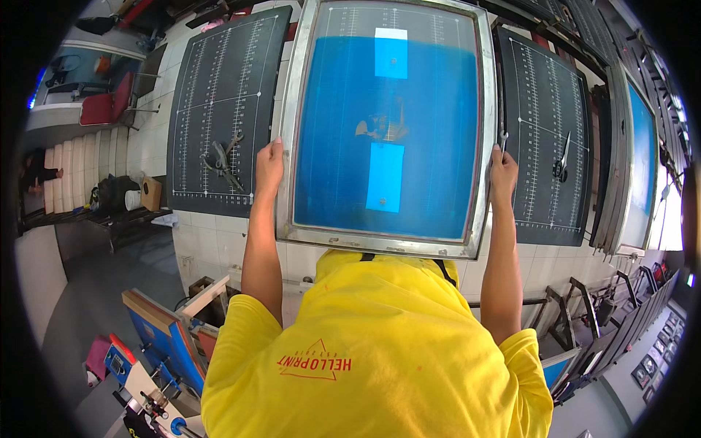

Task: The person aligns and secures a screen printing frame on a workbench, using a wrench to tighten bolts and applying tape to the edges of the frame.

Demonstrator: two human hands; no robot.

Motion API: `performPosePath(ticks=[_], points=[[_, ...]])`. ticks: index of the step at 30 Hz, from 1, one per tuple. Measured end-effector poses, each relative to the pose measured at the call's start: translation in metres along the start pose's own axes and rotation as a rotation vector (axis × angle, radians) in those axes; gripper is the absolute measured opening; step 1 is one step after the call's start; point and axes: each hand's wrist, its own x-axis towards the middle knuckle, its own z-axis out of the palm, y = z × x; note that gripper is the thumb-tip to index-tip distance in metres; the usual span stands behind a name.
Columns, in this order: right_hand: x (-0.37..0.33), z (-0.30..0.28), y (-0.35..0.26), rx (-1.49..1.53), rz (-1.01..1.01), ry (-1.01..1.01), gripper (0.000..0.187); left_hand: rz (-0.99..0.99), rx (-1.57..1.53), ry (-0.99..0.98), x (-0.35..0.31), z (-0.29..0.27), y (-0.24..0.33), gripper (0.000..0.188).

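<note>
1 blue metal-framed screen [427, 131] filling upper centre of frame, long axis running top-to-bottom; left hand [269, 164] gripping left side, right hand [504, 174] gripping right, neither sitting nearer; wrench [504, 137] jutting above right fist.

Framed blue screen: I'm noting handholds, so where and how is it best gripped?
Probably by the metal side rails, one hand from each side, as the left hand and right hand are placed: the frame is broad and flat, its rails slim, and this spares the blue mesh.
</note>
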Motion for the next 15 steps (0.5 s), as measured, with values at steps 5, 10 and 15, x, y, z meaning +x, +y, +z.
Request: performPosePath(ticks=[5, 10, 15], points=[[-0.03, 0.0, -0.017, 0.127, 0.117, -0.06, 0.042, 0.035, -0.172, 0.057, -0.024, 0.003, -0.005, 0.051], [-0.017, 0.0, -0.015, 0.096, 0.046, -0.015, 0.042, -0.006, -0.14, 0.038, -0.015, 0.004, 0.005, 0.051], [-0.001, -0.001, 0.004, 0.242, 0.102, -0.099, 0.044, 0.002, -0.177, 0.009, -0.016, 0.005, 0.009, 0.05]])
